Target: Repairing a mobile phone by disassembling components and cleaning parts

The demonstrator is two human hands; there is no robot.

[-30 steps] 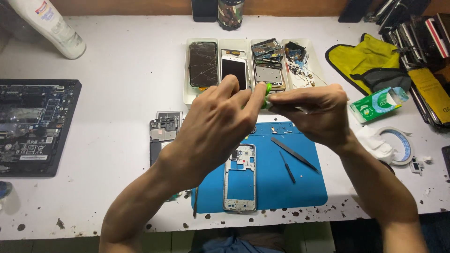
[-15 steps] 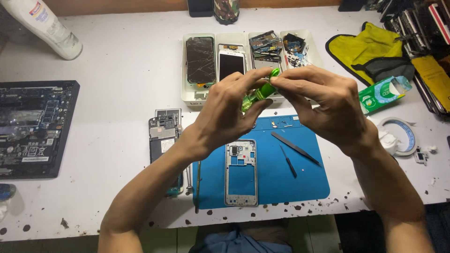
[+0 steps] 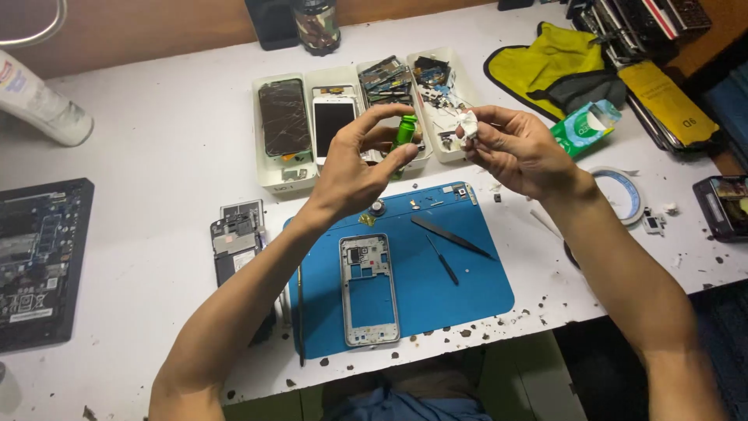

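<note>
Green bottle (image 3: 406, 129) pinched in left hand (image 3: 354, 168), apart from right hand (image 3: 518, 152).

Scene evenly and brightly lit from overhead; white bench (image 3: 156, 148) well exposed, no blown areas. Soft shadows are cast under both forearms onto the blue mat (image 3: 460, 281). Mild glare noted on cracked phone screen (image 3: 284, 117) and white phone (image 3: 332, 125). Centre sharp; slight softness on left hand (image 3: 354, 168) and right hand (image 3: 518, 152). Wide-angle stretching seen at frame edges; top right corner darker.
</note>
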